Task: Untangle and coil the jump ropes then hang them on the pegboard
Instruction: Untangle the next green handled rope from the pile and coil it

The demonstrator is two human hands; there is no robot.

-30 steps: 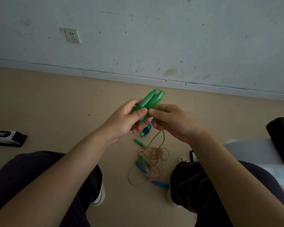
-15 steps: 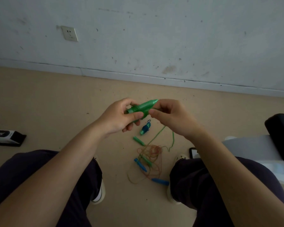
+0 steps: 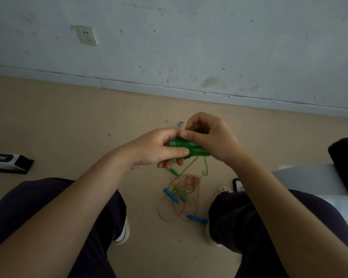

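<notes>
Dark trousers [image 3: 48, 207] frame the floor [image 3: 68, 121], where a tangled pile of thin cords [image 3: 186, 194] with blue and green handles lies between the feet. Above it, the left hand [image 3: 157, 149] and right hand [image 3: 213, 139] both grip paired green handles [image 3: 191, 147], largely hidden by curled fingers; a green cord [image 3: 189, 167] trails down to the tangle.

Left hand [image 3: 157, 147] and right hand [image 3: 213, 137] meet at 12 o'clock, fingers curled, both forearms extended forward from 6 o'clock.
</notes>
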